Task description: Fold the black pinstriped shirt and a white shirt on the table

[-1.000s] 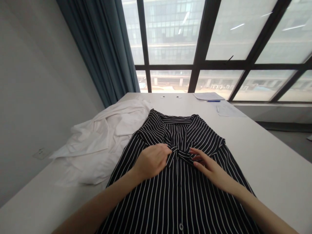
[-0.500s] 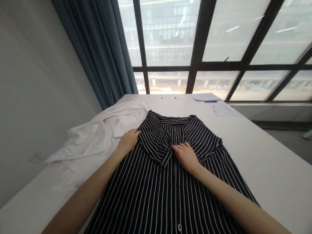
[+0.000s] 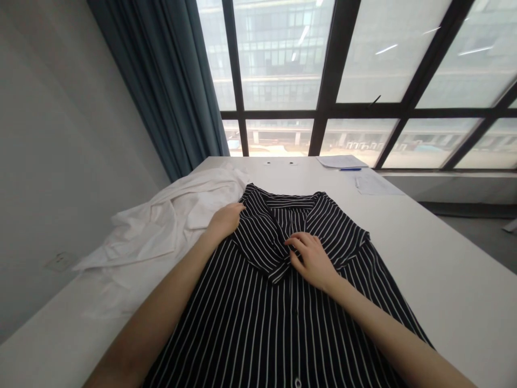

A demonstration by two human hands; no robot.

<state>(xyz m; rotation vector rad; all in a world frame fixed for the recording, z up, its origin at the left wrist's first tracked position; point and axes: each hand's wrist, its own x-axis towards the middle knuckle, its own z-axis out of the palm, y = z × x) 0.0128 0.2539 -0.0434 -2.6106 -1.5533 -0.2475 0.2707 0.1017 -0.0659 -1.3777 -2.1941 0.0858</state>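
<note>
Striped garment [image 3: 258, 328], black with thin white lines, lies spread on the white tabletop [image 3: 456, 280], its collar [image 3: 258, 231] pointing toward the window [image 3: 278, 75]. A button [image 3: 298, 382] shows at the lower edge of view.

Left hand [image 3: 226, 221]: at the left outer edge of the collar, near the shoulder. The fingers [image 3: 241, 207] are bent and touch the fabric edge; the thumb is hidden, so whether cloth is pinched cannot be told.

Right hand [image 3: 312, 261]: over the front middle of the garment, just beside the lower point of the folded collar. Its fingers are curved and slightly parted from the thumb [image 3: 296, 261], with striped fabric directly beneath them; no firm hold is discernible.

The garment therefore lies under the right fingers and inward of the left.

Surroundings: crumpled white cloth [image 3: 141, 231] lies to the left, just beside the garment. Papers [image 3: 341, 161] and a blue pen [image 3: 350, 170] lie at the far end. A blue curtain [image 3: 161, 81] hangs at the window's left.
</note>
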